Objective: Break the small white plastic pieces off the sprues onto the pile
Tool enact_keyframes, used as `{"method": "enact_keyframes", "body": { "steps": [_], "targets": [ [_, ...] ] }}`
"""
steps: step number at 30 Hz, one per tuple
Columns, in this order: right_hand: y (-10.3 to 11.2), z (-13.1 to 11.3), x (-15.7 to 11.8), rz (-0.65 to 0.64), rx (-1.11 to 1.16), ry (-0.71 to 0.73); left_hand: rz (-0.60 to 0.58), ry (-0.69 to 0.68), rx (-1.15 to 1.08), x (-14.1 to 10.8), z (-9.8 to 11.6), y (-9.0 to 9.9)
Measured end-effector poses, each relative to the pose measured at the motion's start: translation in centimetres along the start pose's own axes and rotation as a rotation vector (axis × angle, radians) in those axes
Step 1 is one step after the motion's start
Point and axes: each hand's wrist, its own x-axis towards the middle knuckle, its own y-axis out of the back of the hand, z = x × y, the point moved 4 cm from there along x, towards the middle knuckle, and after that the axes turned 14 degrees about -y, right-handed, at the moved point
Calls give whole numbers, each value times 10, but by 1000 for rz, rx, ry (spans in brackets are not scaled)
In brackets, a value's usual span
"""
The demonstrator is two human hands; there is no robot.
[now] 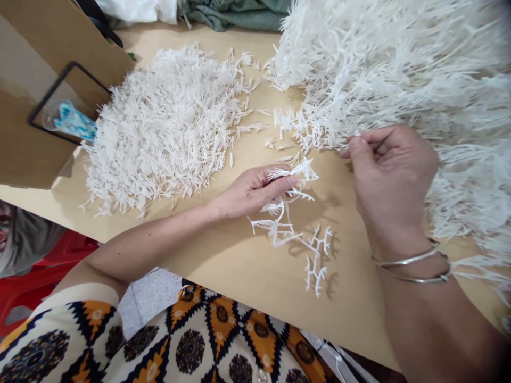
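Note:
Between the thumb and fingers of my left hand [259, 189] is a branched white plastic sprue [287, 231], with fine white sprigs still bunched at its upper end. Its bare forked end hangs over the table toward me. My right hand [387, 165], to the right and a little farther away, is closed in a pinch at the near edge of a large heap of white plastic sprigs [391, 69]. A small bit of white shows at the fingertips, too small to name. Left of my hands lies a pile of short loose white sprigs [167, 122].
Loose sprigs [275, 141] are scattered on the tan table [239, 250] between the two heaps. A cardboard box [51, 96] with a black wire frame [64, 72] stands at the left. Green cloth [235, 13] lies at the back; a red stool [40, 271] is at lower left.

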Motion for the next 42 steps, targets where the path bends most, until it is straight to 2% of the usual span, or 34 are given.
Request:
{"method": "enact_keyframes", "body": {
  "steps": [4,7,9,12,14,17,19,22,24,26,28,30,31,34,39,42],
  "targets": [
    [-8,-14,-11,-188,61,67,0,31,9,0,-2,0],
    [-8,-30,-20,-235,17,133,-10,34,12,3,-3,1],
    [-5,-32,-19,-322,-17,64,-9,39,15,4,-2,1],
    [-4,-28,-16,-599,20,-99,8,30,28,6,-2,2],
    [-2,-27,-13,-701,52,-155,12,12,35,6,-1,2],
    [1,-28,-11,-700,21,-167,12,2,43,5,0,2],
    [1,-32,-12,-662,-16,-119,6,4,47,5,-1,2],
    [-2,-39,-16,-529,-99,32,-2,-14,76,5,-2,1],
    [-6,-37,-18,-449,-83,59,13,-32,128,4,-2,2],
    [-12,-27,-17,-423,53,-31,30,-48,173,3,-2,3],
    [-14,-12,-11,-375,236,-181,8,-57,200,1,-2,3],
    [-11,1,-2,-269,364,-289,-34,-61,211,-1,-3,1],
    [-9,4,1,-227,375,-295,-44,-58,210,-2,-3,1],
    [-8,3,2,-260,256,-216,-19,-27,176,-2,-4,2],
    [-10,-16,-12,-364,155,-58,10,13,123,0,-6,3],
    [-8,-24,-16,-446,53,-45,10,-10,106,1,-6,3]
  ]
}}
